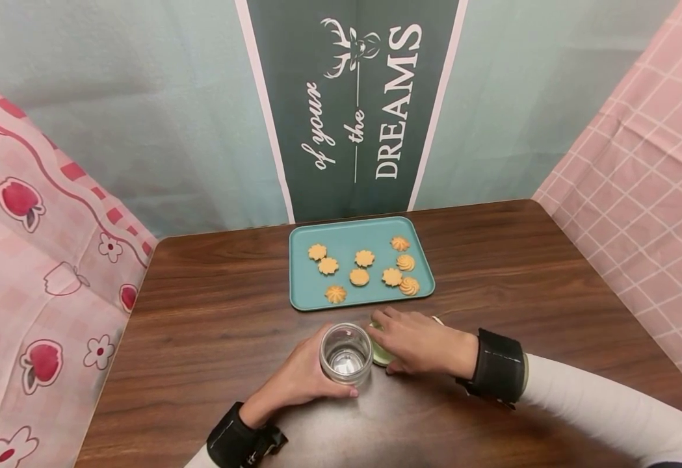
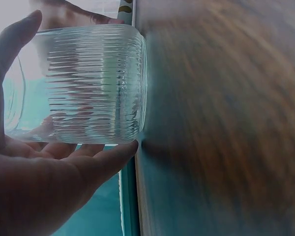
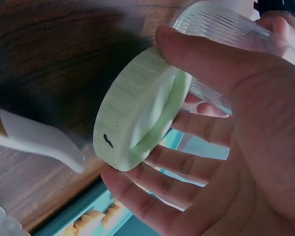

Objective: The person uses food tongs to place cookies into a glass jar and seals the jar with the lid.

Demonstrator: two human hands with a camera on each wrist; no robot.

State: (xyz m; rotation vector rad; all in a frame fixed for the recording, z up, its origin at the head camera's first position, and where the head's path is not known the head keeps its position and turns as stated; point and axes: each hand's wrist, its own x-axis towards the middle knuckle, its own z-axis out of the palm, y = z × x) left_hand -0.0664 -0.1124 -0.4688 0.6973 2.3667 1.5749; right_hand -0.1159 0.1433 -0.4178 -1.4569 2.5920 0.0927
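A clear glass jar with an uncovered top stands upright in front of the tray, and my left hand grips it round the side. Fine ribs run along the wall of the jar in the left wrist view, its base right at the tabletop. Close on its right, my right hand holds a pale green round lid by its rim, thumb on one side and fingers on the other. A small dark mark shows on the lid's ridged edge. From above, the hand covers most of the lid.
A teal tray with several cookies lies beyond the hands on the wooden table. A white curved piece with a gold-brown end lies near the lid. Curtains stand around the table's back and sides.
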